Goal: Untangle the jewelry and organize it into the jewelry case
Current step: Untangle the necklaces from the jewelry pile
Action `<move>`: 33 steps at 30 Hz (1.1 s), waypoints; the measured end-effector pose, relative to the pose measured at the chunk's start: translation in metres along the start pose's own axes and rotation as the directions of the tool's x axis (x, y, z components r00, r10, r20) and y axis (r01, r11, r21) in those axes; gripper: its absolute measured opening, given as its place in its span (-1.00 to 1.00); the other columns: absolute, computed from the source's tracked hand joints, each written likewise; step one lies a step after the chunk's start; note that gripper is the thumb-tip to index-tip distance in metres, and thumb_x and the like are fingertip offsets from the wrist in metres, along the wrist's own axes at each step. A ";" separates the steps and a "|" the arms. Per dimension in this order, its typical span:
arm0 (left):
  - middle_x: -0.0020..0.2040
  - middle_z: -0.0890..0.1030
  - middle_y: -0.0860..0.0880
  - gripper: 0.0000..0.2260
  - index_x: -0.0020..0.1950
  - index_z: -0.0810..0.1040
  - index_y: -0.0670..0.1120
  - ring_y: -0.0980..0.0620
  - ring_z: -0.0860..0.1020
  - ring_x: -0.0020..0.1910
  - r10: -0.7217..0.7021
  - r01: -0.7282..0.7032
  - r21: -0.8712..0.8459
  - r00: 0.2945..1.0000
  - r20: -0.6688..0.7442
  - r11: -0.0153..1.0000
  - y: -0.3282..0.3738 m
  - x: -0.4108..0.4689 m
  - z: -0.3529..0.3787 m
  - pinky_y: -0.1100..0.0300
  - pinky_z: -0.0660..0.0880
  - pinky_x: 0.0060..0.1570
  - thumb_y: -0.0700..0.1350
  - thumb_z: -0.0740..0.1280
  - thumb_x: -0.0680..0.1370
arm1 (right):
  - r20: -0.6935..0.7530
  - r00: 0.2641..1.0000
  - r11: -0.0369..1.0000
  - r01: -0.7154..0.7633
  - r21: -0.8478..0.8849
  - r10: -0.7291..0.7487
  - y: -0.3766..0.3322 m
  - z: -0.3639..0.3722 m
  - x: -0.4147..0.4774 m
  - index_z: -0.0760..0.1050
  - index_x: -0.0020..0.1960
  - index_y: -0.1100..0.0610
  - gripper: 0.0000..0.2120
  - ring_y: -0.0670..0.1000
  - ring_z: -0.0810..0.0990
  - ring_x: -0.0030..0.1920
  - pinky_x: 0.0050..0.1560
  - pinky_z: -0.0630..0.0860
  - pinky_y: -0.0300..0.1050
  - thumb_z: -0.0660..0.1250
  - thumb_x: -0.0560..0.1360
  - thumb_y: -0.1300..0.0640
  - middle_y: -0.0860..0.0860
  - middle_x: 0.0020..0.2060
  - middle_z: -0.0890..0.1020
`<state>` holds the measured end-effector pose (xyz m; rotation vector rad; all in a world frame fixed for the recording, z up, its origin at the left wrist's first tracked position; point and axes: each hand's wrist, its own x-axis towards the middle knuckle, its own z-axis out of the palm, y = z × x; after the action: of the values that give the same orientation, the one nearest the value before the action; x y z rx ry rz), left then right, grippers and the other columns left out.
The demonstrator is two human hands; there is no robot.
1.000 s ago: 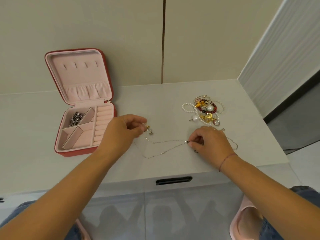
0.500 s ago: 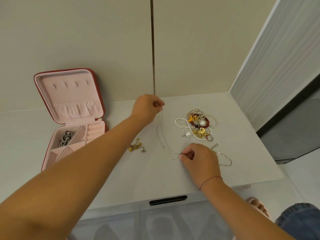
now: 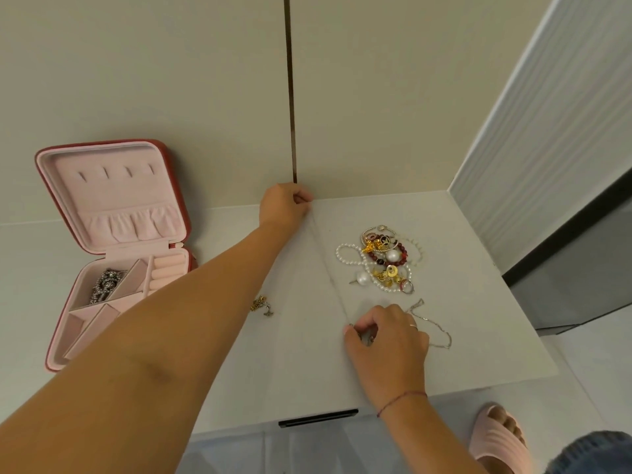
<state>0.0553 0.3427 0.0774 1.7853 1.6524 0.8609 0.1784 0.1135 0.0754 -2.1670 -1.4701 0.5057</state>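
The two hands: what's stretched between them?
A thin silver chain runs nearly straight from the left hand to the right hand, above bare tabletop; the head view shows it faintly.

Left arm stretched far forward, nearly straight, forearm crossing frame diagonally. Left hand at far edge of tabletop, fingers curled, pinching far end of thin chain. Right arm bent, red thread round wrist. Right hand knuckles up, thumb and forefinger pinching chain's near end at tabletop; ring on one finger.
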 end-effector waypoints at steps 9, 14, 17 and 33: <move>-0.29 0.55 0.14 -0.90 -0.10 0.66 -0.08 0.21 0.48 -0.29 -0.021 0.017 -0.110 0.999 -0.029 0.994 0.004 0.008 0.020 0.39 0.42 -0.24 -0.25 0.45 0.44 | -0.099 0.995 0.999 -0.005 0.049 0.010 0.003 0.012 -0.003 0.40 -0.30 -0.07 -0.79 -0.07 0.39 -0.17 -0.04 0.17 -0.16 0.43 0.39 -0.01 -0.18 -0.31 0.39; -0.28 0.57 0.13 -0.91 -0.12 0.66 -0.04 0.17 0.52 -0.26 -0.033 0.027 -0.150 0.999 -0.038 0.988 0.005 0.009 0.025 0.26 0.51 -0.14 -0.21 0.47 0.43 | -0.152 0.988 0.998 0.004 0.065 0.006 0.007 0.018 -0.003 0.41 -0.30 -0.08 -0.78 -0.07 0.41 -0.18 -0.05 0.19 -0.14 0.47 0.36 -0.01 -0.17 -0.30 0.43; -0.27 0.59 0.12 -0.91 -0.13 0.66 -0.01 0.16 0.54 -0.23 -0.035 0.030 -0.164 0.999 -0.027 0.986 0.004 0.010 0.026 0.21 0.53 -0.10 -0.18 0.48 0.42 | -0.181 0.983 0.997 0.022 0.076 -0.007 0.009 0.020 -0.004 0.42 -0.31 -0.08 -0.77 -0.08 0.41 -0.20 -0.08 0.19 -0.14 0.48 0.35 0.00 -0.17 -0.31 0.43; -0.24 0.61 0.15 -0.89 -0.10 0.64 0.05 0.17 0.57 -0.20 -0.035 0.035 -0.176 0.999 -0.001 0.984 0.002 0.010 0.029 0.12 0.56 -0.04 -0.12 0.49 0.42 | -0.202 0.979 0.998 0.029 0.064 -0.015 0.011 0.023 -0.004 0.42 -0.29 -0.10 -0.80 -0.09 0.41 -0.19 -0.03 0.23 -0.13 0.44 0.37 -0.06 -0.19 -0.30 0.43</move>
<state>0.0794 0.3527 0.0613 1.6309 1.5542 0.9633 0.1724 0.1106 0.0503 -2.0803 -1.3463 0.3124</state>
